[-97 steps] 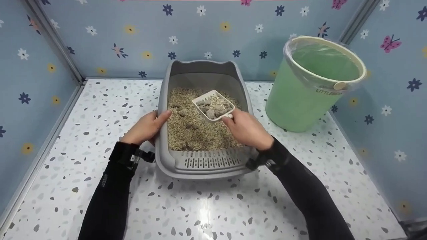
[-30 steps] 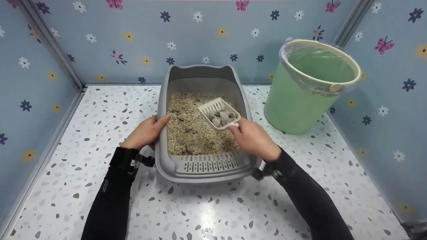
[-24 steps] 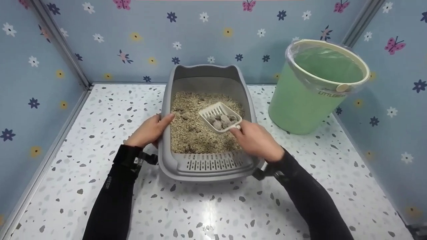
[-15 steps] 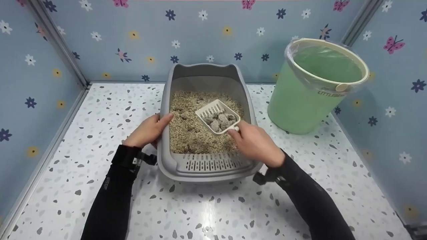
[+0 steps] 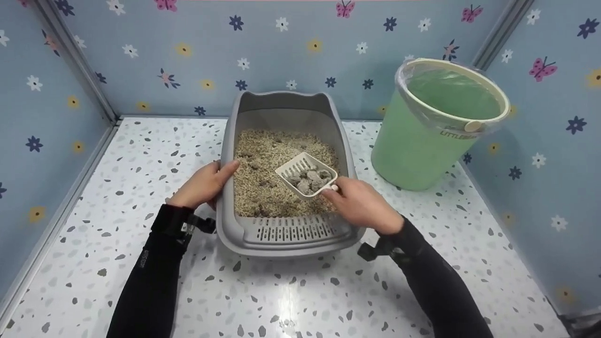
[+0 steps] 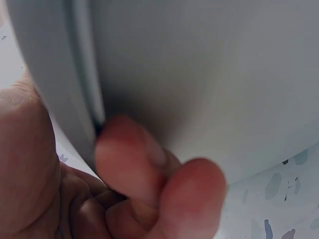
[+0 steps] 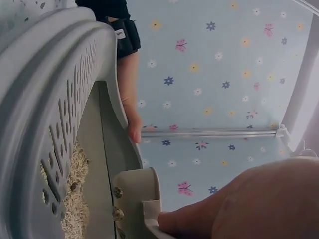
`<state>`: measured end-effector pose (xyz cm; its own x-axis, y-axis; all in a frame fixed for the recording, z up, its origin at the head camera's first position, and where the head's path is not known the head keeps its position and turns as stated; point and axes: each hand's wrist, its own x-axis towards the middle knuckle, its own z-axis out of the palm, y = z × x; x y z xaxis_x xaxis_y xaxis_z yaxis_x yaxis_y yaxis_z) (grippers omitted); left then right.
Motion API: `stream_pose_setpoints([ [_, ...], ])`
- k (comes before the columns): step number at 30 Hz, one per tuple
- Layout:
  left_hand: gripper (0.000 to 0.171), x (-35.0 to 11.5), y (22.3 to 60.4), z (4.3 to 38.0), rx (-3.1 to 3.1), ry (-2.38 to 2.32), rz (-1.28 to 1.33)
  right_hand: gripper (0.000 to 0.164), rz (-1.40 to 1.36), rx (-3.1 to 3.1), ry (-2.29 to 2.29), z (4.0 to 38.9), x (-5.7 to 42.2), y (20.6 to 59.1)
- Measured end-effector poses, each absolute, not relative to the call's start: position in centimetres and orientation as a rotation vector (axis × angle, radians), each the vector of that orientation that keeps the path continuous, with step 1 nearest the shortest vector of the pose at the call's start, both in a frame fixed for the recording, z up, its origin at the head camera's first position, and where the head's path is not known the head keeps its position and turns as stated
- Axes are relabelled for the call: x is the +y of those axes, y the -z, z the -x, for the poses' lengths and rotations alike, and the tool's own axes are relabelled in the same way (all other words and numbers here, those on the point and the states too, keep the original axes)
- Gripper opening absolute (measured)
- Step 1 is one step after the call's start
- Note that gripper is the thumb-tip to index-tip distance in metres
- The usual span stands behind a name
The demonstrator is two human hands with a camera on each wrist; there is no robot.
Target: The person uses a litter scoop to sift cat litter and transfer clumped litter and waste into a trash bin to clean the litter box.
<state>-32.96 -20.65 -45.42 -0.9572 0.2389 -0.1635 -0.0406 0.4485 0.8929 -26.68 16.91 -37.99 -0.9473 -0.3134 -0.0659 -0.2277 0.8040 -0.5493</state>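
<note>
Left hand (image 5: 202, 185): grips the litter box (image 5: 281, 251) by its left rim, thumb on top, fingertips beneath, probably to steady it
Right hand (image 5: 364, 203): pinches the litter scoop (image 5: 286, 166) by its handle, likely angled so the clumps (image 5: 312, 181) stay in
Litter scoop: above the pellet litter (image 5: 256, 190); cream, slotted, grey lumps gathered handle-side
Green bin (image 5: 411, 145): bag-lined, right of the box, presumably for easy reach

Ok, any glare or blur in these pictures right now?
Head view: a bright glare streak on the white speckled surface near the grey plastic litter box; left wrist view: bare left hand with blurred fingertips; right wrist view: bare right hand soft, blue flowered wall clearer.
</note>
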Motion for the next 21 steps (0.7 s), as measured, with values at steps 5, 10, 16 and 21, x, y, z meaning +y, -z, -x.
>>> stream_pose_setpoints([
  [5, 0.095, -20.4, 45.4, 32.7, 2.448, -1.506, -0.168, 0.031, 0.478, 2.844, 0.909, 27.3, 16.9, 38.7],
  [10, 0.094, -20.2, 45.5, 32.6, 2.431, -1.502, -0.173, 0.028, 0.391, 2.858, 0.91, 27.8, 16.6, 39.1],
  [16, 0.087, -20.4, 45.2, 32.6, 2.442, -1.516, -0.193, 0.028, 0.417, 2.869, 0.906, 27.9, 16.6, 38.8],
  [21, 0.086, -20.4, 45.3, 32.6, 2.427, -1.516, -0.182, 0.028, 0.41, 2.851, 0.897, 28.0, 16.6, 38.6],
])
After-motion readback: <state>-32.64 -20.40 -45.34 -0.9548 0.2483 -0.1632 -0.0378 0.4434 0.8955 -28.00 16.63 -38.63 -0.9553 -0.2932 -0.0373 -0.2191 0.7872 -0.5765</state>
